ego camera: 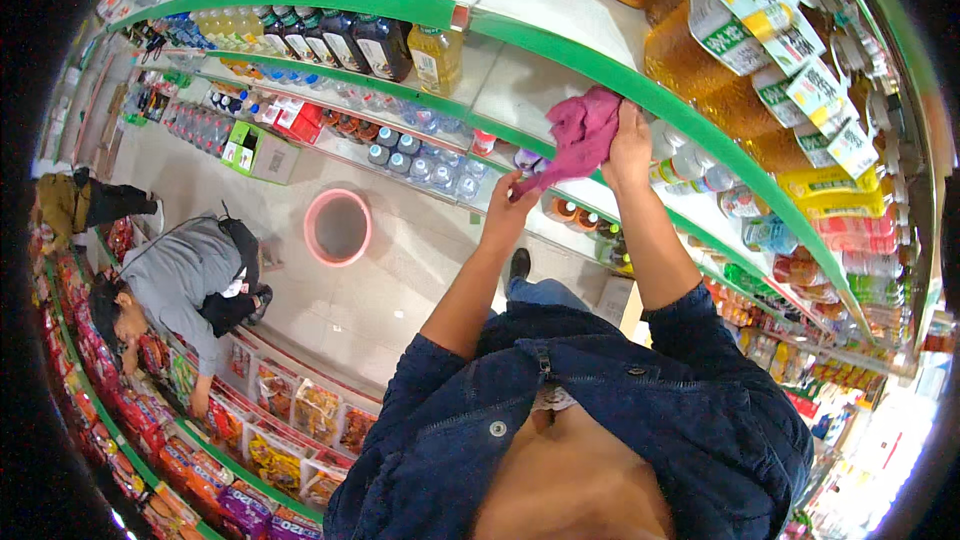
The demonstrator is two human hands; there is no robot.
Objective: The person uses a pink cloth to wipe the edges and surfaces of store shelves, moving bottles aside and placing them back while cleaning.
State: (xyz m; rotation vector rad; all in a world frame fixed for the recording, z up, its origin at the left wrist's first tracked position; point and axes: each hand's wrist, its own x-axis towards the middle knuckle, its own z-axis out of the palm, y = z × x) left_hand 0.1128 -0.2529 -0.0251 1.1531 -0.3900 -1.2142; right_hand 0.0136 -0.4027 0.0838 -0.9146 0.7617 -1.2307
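A bunched magenta cloth [581,136] is stretched between my two hands in front of a white shelf with a green front edge. My right hand [630,148] grips its upper right part, the fingers partly hidden behind the fabric. At the lower left, my left hand [512,206] pinches a narrow trailing end of the cloth. Behind the cloth lies a bare stretch of the white shelf board [517,82]. A yellow drink bottle [435,60] stands to the left on that shelf, and clear bottles [679,157] stand just right of my right hand.
A pink bucket [338,228] of greyish water stands on the tiled floor. An open green carton [259,152] sits by the lower shelf. At left, a person in grey [187,270] bends over snack shelves [262,450]. Large tea bottles [690,52] line the upper shelf.
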